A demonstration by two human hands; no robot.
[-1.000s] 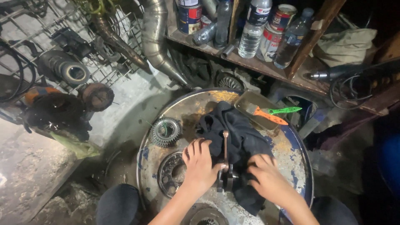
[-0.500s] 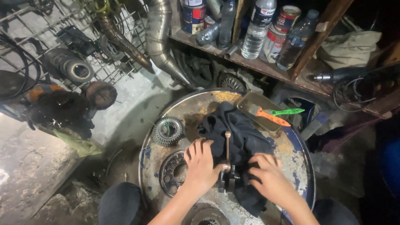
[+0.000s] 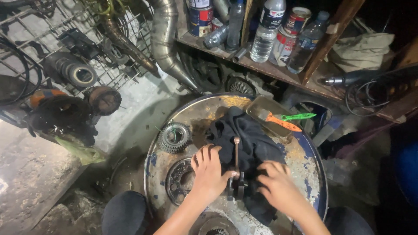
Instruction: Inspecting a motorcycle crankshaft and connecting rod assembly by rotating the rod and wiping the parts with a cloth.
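A rusty round drum top carries a black cloth. On the cloth lies a metal crank part with a long connecting rod pointing away from me. My left hand rests flat at the cloth's left edge, fingers spread, thumb against the part's thick lower end. My right hand lies on the cloth just right of that end, fingers loosely apart. Neither hand is closed around anything.
A toothed gear and a round clutch plate lie on the drum's left side. A metal tray holds an orange-handled brush and a green tool. A shelf with bottles and cans stands behind, and exhaust pipes hang at the left.
Both hands stay almost where they were beside the crank part. Only the view has shifted slightly.
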